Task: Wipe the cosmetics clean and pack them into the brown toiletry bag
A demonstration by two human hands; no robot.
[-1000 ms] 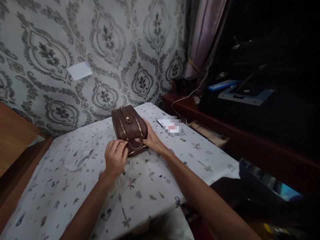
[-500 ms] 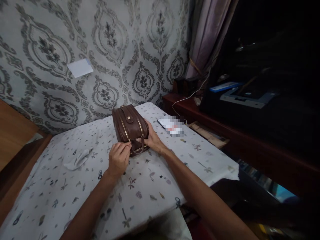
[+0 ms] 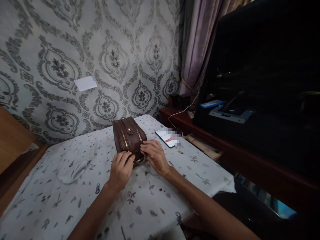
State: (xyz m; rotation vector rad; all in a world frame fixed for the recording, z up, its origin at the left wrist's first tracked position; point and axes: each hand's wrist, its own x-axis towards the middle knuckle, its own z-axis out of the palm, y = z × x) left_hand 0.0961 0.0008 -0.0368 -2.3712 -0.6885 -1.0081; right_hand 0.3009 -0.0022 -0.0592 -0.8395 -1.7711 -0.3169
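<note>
A brown bag (image 3: 130, 135) with gold zippers and a buttoned strap lies on the patterned white tablecloth (image 3: 140, 200). At its near left corner, my left hand (image 3: 121, 168) has its fingers bent and pressed together on the end of a zipper. My right hand (image 3: 156, 155) pinches at the near right corner, by the other zipper and beside the small loop handle. Whatever lies between the fingertips of each hand is too small to make out clearly.
Right of the bag lies a phone (image 3: 166, 138) with a lit screen. A crumpled white cloth (image 3: 73, 171) rests on the left. Behind the table is a patterned wall (image 3: 115, 60); a dark red shelf (image 3: 212, 128) and large black screen (image 3: 262, 83) stand at right.
My right hand has moved from the bag's right side to its near right corner, fingers now bent over the top. My left hand stays at the left zipper. The view has shifted slightly.
</note>
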